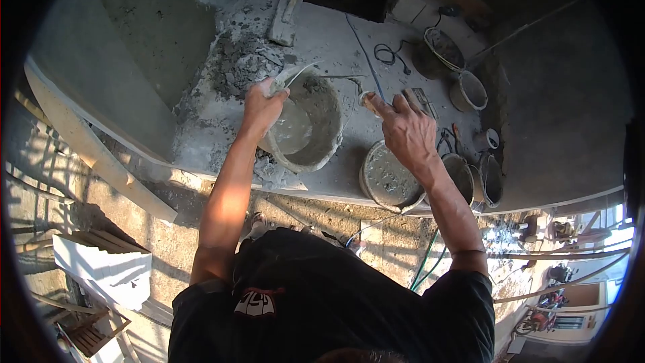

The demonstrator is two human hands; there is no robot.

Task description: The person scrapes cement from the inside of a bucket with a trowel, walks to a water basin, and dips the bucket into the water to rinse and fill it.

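A large grey bucket (331,151) stands on the cement-stained ledge, with wet grey mix inside. My left hand (265,104) is closed on the bucket's rim at its upper left. To the right of that bucket, my right hand (407,121) is closed round the handle of a trowel (365,99), whose blade is hard to make out. Below my right hand sits a second bucket (390,178) filled with grey mix.
A mortar heap (243,64) lies left of the large bucket, below a wooden float (287,17). More buckets (469,91) stand on the right, near a coiled cable (386,54). A curved wall (564,121) borders the right side.
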